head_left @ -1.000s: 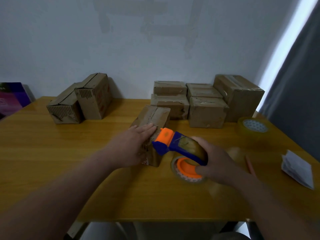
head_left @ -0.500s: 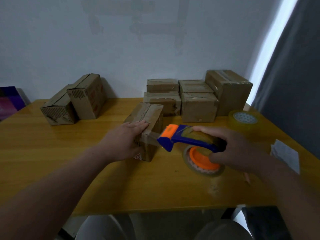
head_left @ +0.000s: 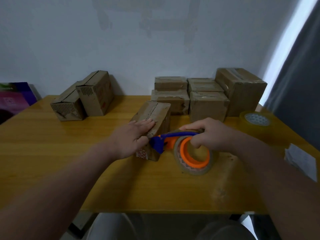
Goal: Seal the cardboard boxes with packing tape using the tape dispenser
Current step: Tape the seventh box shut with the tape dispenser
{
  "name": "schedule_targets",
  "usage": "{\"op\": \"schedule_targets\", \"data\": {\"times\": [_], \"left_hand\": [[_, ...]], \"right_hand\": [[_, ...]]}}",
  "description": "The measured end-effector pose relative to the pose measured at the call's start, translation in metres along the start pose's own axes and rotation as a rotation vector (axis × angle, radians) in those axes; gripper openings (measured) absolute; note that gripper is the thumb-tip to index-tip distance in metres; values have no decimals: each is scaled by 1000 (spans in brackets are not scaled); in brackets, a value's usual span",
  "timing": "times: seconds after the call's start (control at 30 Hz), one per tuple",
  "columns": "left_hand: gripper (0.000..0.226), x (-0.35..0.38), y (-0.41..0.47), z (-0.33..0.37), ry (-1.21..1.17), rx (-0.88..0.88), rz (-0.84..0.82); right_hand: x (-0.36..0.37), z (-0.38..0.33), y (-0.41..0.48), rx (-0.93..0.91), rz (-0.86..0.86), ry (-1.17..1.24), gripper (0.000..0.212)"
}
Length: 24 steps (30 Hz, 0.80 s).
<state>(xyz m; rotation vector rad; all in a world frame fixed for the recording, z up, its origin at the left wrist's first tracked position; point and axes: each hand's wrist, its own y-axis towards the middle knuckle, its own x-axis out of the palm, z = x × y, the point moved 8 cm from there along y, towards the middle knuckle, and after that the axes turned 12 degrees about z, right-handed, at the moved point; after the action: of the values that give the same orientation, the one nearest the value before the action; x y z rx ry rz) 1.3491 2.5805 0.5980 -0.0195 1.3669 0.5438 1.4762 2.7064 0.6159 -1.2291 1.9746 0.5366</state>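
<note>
I see the left hand (head_left: 133, 138) lying flat, fingers straight and together, on the small brown cardboard box (head_left: 155, 113) in the middle of the yellow wooden table (head_left: 52, 144). Beside it, the right hand (head_left: 212, 134) has its fingers clamped round the blue-and-orange plastic tape dispenser (head_left: 181, 150), whose nose touches the box.

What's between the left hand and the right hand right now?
In the head view, the blue nose of the tape dispenser spans the gap, meeting the near corner of the box under the left hand; the right hand grips its handle.
</note>
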Motion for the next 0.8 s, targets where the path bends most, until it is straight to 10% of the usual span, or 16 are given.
{"op": "schedule_targets", "data": {"times": [0.2,0.6,0.8], "left_hand": [[92,-1,-1,0,-29,-3,23],[89,-1,1,-5,-112,-13,1],[91,-2,2,-5,-105,-30,-50]], "right_hand": [[23,15,12,54,-137,-115,48],[-21,31,27,-29,452,-235,60],[34,53,26,-56,377,-575,69]]}}
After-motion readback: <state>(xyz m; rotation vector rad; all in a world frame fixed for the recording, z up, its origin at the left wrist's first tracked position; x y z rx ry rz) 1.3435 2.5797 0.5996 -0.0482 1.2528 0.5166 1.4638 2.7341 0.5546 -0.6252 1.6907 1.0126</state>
